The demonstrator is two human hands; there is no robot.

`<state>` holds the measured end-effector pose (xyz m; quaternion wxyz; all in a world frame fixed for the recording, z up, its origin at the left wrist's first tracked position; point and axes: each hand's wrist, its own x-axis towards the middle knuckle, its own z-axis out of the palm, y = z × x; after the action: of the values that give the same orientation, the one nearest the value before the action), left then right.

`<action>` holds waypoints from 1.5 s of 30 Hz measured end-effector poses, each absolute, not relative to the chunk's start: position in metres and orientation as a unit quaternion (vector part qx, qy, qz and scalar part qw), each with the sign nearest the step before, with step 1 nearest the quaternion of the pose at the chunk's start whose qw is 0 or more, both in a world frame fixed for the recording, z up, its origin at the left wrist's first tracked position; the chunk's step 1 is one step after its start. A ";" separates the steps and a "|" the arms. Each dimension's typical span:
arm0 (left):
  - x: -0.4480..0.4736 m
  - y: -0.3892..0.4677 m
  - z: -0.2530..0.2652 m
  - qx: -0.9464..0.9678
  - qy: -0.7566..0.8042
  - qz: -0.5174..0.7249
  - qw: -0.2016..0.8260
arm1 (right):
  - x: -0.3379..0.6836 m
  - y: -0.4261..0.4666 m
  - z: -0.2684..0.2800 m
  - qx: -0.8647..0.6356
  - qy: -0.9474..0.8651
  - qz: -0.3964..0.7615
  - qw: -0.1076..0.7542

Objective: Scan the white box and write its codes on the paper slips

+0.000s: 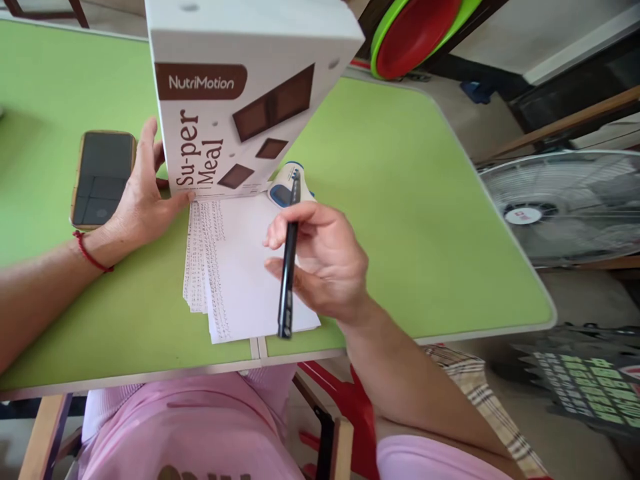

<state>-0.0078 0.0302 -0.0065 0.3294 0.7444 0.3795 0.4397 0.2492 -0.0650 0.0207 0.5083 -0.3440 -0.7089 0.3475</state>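
Observation:
A tall white cardboard box (200,143), printed "NutriMotion Su-per Meal" with brown bars, stands at the far side of the papers. My left hand (147,193) grips its lower left corner, thumb on the front and fingers around the side. In my right hand (325,257) is a black pen (287,273), held between thumb and fingers above the sheets. Beneath it lies a stack of white papers (250,287), with handwritten lines along the left edges. A white and blue device with a small screen (283,195) lies behind the pen, partly covered.
A smartphone (103,177) in a yellowish case lies left of my left hand on the green table (410,220). Beyond the table's right edge stands a fan (560,207). Red and green basins (415,37) are at the back, a red stool (345,407) below.

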 end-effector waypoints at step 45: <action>0.002 0.008 0.004 0.795 0.443 0.334 0.247 | 0.221 -0.063 0.003 -0.483 -0.714 0.286 0.419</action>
<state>0.0017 0.0076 0.0039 0.2466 0.7948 0.4426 0.3342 0.2210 -0.0632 0.0029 0.4190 -0.4825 -0.7138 0.2864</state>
